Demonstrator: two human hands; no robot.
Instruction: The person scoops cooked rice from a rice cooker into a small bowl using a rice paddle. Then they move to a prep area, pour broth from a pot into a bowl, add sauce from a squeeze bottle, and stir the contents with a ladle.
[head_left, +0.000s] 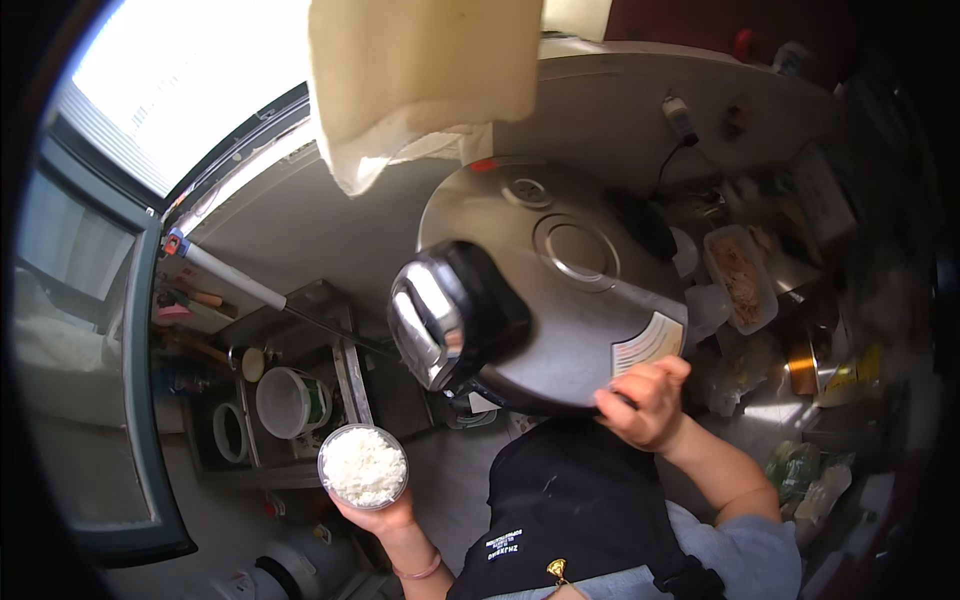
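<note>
On my left palm sits a clear round tub of white rice [365, 467], filled to its rim. The fingers of my left hand [385, 515] wrap round its underside and are mostly hidden by it. A large, metallic rice cooker [560, 280] stands in front of me, its lid facing up. A black and chrome handle [455, 315] juts from its left side. My right hand [648, 402] has its fingers curled over the cooker's near right edge, beside a printed label [648, 345]. Whether the lid is fully down cannot be made out.
At left is a metal sink [355, 385] holding a white bucket [290, 402], under an open window [145, 370]. A pale cloth [425, 75] hangs above the cooker. To the right stand a plastic box of pale food [742, 275] and bagged green vegetables [793, 468].
</note>
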